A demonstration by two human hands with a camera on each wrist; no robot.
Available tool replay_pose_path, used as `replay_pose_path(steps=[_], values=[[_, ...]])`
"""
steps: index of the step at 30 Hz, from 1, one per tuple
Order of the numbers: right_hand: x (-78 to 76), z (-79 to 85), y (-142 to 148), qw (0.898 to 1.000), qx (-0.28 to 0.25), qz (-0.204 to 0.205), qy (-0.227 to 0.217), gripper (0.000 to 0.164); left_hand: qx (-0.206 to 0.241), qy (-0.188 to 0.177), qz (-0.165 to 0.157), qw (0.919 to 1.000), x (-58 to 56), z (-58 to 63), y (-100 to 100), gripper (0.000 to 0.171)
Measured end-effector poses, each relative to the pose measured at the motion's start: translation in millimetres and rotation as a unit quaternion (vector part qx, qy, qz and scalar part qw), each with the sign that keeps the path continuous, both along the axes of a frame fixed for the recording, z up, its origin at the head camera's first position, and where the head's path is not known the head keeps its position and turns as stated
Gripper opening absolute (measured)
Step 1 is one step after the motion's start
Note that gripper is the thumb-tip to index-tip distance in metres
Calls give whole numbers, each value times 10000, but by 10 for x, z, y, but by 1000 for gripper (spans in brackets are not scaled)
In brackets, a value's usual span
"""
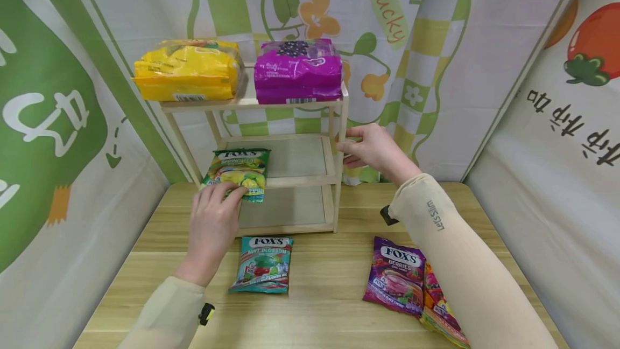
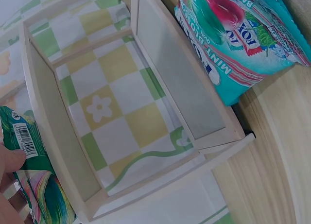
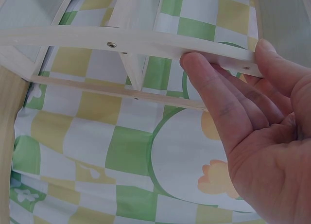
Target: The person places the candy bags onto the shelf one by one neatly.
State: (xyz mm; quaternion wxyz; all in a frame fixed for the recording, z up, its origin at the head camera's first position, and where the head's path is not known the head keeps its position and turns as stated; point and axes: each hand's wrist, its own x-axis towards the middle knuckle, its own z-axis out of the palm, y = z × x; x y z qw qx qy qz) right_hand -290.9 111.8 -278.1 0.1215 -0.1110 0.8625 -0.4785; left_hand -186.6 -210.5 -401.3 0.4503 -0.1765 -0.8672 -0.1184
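Note:
My left hand [image 1: 215,220] grips the lower edge of a green Fox's Spring Tea candy bag [image 1: 242,168] at the left of the wooden rack's middle shelf [image 1: 300,181]. In the left wrist view the bag's barcoded back [image 2: 29,141] shows, with the thumb on it. With thumb on one side and fingers on the other, my right hand [image 1: 370,147] holds the rack's right front post [image 1: 340,163]. The right wrist view shows this hand [image 3: 262,136] around the pale post [image 3: 150,43]. A teal Mint Blossom bag [image 1: 266,265] lies in front of the rack.
On the top shelf sit a yellow packet [image 1: 189,74] and a purple packet [image 1: 298,74]. A purple Berries bag [image 1: 396,276] lies at the table's right beside an orange and pink bag [image 1: 438,306], partly under my right forearm. Patterned curtains [image 1: 227,4] enclose the wooden table [image 1: 324,306].

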Motion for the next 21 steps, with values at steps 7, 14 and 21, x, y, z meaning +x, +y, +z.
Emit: replay_pose_path(steps=[7, 14, 21], values=[[-1, 1, -1, 10000, -25, -18, -29, 64, -61, -116, 108, 9999, -49, -7, -15, 29], [-16, -9, 17, 9999, -86, 61, -69, 64, -103, -114, 131, 9998, -109, -17, -34, 30], [-17, -11, 13, 9999, -79, 55, -47, 63, -132, -168, 157, 9996, -163, -29, -47, 32]])
